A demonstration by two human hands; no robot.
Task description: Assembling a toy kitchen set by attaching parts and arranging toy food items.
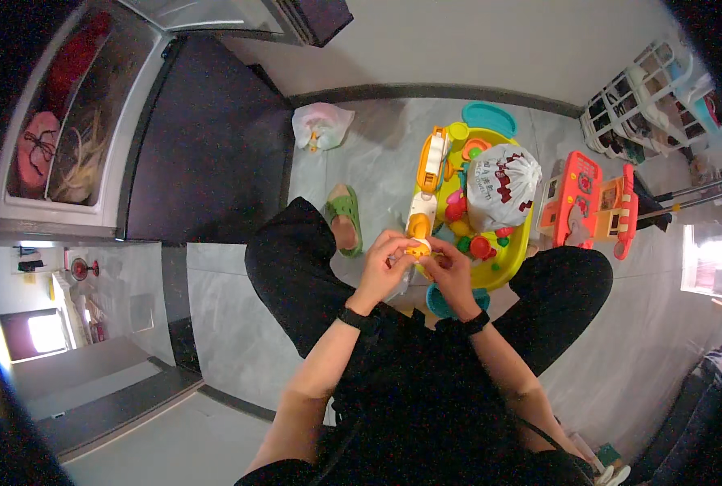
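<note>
A small orange-and-white toy piece [417,248] is pinched between the fingertips of my left hand [382,266] and my right hand [452,274], in front of my lap. Both hands are closed on it, and fingers cover its edges. Just beyond, white-and-orange plastic toy parts [431,162] stand in a line along the left side of a yellow-green tub [516,261]. Inside the tub lie red, green and orange toy pieces [481,247], partly hidden by a white drawstring bag [504,188] with dark red print.
A teal plastic piece [491,119] sits behind the tub, another teal piece [445,304] in front. To the right stands a red toy kitchen set [581,198], near a white rack [638,101]. A plastic bag [322,123] lies by the wall; an open refrigerator [207,138] is left.
</note>
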